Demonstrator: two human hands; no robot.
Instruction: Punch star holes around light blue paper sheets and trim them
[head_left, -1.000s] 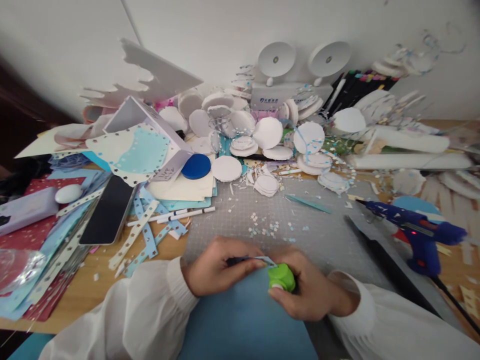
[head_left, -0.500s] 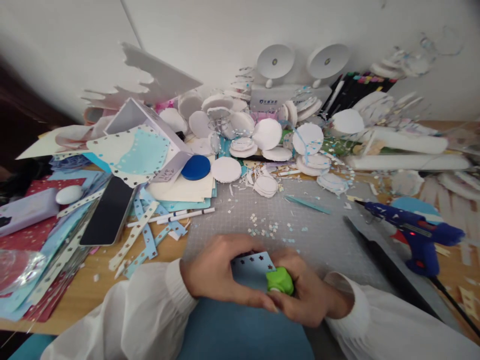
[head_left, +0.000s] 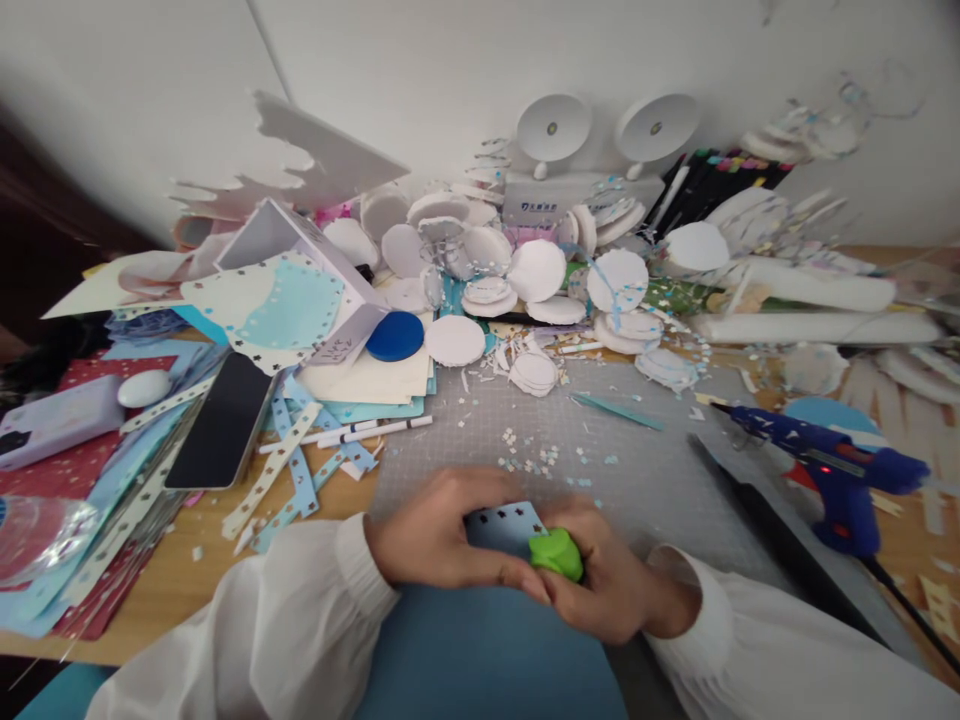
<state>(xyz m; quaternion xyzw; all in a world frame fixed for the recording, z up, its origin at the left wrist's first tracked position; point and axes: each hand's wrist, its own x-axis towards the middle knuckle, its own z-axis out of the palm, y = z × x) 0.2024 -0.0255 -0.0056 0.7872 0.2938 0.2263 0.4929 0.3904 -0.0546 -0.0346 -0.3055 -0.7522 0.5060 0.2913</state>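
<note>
My left hand (head_left: 454, 530) grips a piece of light blue paper (head_left: 502, 530) that has a row of star-shaped holes along its far edge. My right hand (head_left: 604, 570) is closed around a green craft punch (head_left: 556, 554), which sits at the paper's right corner. The two thumbs come close together below the punch. Past the hands, small punched-out stars (head_left: 529, 452) lie scattered on the grey cutting mat (head_left: 465, 430).
On the right lie a blue glue gun (head_left: 817, 460) and a long black-handled knife (head_left: 757, 510). White foam discs (head_left: 536, 270) pile up along the back. To the left are a phone (head_left: 221, 425), punched paper strips (head_left: 270, 470) and a blue lid (head_left: 395, 336).
The green punch has shifted and tilted slightly in my right hand at the paper's corner. My left hand keeps its hold on the paper. The view has moved a little.
</note>
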